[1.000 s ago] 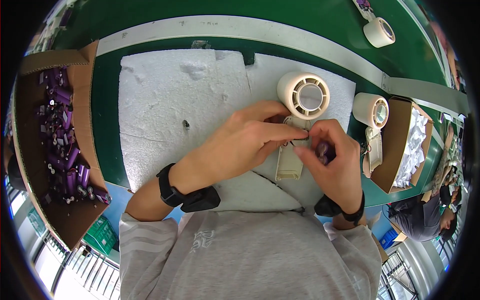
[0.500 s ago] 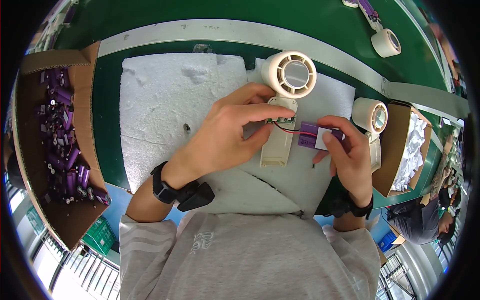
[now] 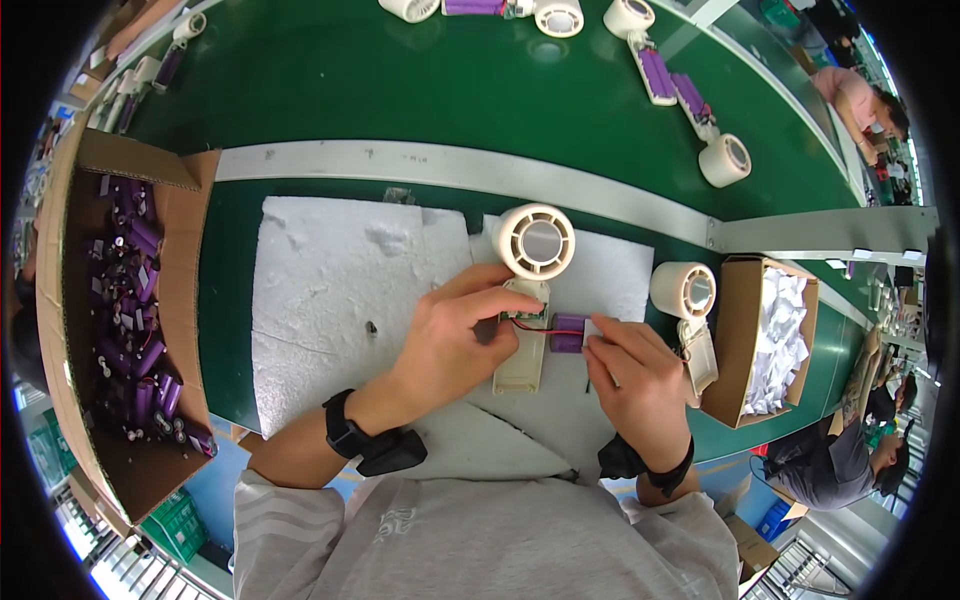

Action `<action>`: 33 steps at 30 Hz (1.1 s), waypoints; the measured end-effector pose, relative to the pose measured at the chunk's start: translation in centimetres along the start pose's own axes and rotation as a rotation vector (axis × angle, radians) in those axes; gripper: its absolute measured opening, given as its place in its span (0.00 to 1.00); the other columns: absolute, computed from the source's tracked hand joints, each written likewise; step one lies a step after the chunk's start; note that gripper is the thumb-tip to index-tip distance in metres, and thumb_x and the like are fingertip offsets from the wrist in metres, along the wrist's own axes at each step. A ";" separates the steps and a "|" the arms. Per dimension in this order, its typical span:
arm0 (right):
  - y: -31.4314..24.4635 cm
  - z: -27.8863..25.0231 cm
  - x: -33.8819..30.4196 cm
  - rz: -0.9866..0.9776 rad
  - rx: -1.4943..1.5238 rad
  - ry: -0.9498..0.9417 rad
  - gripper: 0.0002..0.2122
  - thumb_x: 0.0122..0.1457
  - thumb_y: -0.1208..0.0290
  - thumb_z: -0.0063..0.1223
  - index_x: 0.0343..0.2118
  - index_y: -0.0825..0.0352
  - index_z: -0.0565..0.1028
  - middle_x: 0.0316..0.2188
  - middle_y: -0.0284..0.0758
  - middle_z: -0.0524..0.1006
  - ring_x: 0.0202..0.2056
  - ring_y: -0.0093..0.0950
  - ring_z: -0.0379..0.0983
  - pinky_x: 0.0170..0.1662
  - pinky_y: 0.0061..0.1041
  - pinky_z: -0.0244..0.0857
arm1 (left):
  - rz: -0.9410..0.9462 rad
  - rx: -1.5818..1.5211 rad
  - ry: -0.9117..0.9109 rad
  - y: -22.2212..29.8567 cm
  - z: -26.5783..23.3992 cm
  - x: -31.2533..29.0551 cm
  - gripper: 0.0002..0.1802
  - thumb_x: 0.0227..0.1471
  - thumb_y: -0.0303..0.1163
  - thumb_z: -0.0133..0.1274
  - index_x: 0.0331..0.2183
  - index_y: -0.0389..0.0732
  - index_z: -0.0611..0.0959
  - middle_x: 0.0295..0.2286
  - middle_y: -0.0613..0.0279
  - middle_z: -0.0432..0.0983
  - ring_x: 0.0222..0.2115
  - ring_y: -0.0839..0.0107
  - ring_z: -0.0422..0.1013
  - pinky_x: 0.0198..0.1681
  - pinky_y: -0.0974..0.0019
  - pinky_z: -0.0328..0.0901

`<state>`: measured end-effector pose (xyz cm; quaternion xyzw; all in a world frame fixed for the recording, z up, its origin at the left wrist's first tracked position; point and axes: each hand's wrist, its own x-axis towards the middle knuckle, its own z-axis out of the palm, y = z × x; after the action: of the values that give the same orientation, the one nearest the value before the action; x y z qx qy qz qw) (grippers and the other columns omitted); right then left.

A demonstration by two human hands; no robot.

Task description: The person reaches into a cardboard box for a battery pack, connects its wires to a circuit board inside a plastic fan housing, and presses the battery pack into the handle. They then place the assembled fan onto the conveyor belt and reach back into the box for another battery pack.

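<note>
A cream handheld fan (image 3: 518,375) lies on the white foam sheet, its round head away from me and its handle shell open. My left hand (image 3: 440,335) pinches the small green circuit board (image 3: 522,313) at the top of the handle between thumb and fingers. Red and black wires (image 3: 545,330) run from the board to a purple battery pack (image 3: 567,334), which is just right of the handle. My right hand (image 3: 640,380) grips the pack's right end, where a white patch (image 3: 600,330) shows under the fingertips.
Left stands a cardboard box (image 3: 180,300) of purple battery packs. On the right, a second cream fan (image 3: 684,290) is beside a box (image 3: 735,340) of white pieces. Beyond the metal rail (image 3: 450,165), several fans with batteries lie on the green surface (image 3: 330,90). Other people work at right.
The view has tilted up, showing more of the far green surface. My right hand has changed its grip, its fingers now over the white patch; the pack has come closer to the handle.
</note>
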<state>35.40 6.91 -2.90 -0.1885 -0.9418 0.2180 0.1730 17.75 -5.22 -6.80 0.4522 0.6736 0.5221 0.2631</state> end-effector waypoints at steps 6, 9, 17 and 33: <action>-0.3 0.3 0.0 -0.031 -0.095 -0.012 0.06 0.42 0.83 0.62 0.26 0.72 0.78 0.35 0.41 0.80 0.33 0.36 0.77 0.36 0.31 0.73 | 0.071 0.018 0.021 -0.1 0.0 0.1 0.19 0.38 0.14 0.53 0.34 0.43 0.84 0.39 0.56 0.76 0.31 0.68 0.75 0.31 0.70 0.69; 0.4 0.0 0.1 -0.033 -0.079 -0.033 0.06 0.43 0.81 0.62 0.26 0.72 0.78 0.35 0.42 0.80 0.32 0.37 0.78 0.35 0.31 0.73 | 0.072 -0.017 -0.006 -0.1 -0.1 0.1 0.18 0.39 0.15 0.53 0.35 0.43 0.84 0.40 0.57 0.75 0.30 0.71 0.74 0.31 0.71 0.69; 0.2 -0.6 0.1 -0.023 -0.043 -0.052 0.04 0.46 0.78 0.61 0.26 0.72 0.79 0.36 0.43 0.80 0.33 0.38 0.78 0.36 0.32 0.73 | 0.088 -0.048 -0.051 -0.7 -0.2 0.3 0.18 0.40 0.17 0.53 0.35 0.42 0.84 0.40 0.59 0.75 0.26 0.74 0.71 0.30 0.72 0.68; -0.4 0.9 0.2 0.029 -0.197 0.022 0.04 0.42 0.83 0.56 0.24 0.74 0.75 0.32 0.42 0.80 0.29 0.41 0.76 0.34 0.32 0.72 | 0.090 -0.081 -0.042 -0.8 -0.2 0.6 0.15 0.40 0.17 0.52 0.34 0.37 0.83 0.31 0.59 0.75 0.24 0.68 0.71 0.29 0.67 0.67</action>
<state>34.74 6.38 -3.44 -0.2204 -0.9539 0.1247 0.1608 17.09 -4.80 -7.40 0.4818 0.6253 0.5505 0.2717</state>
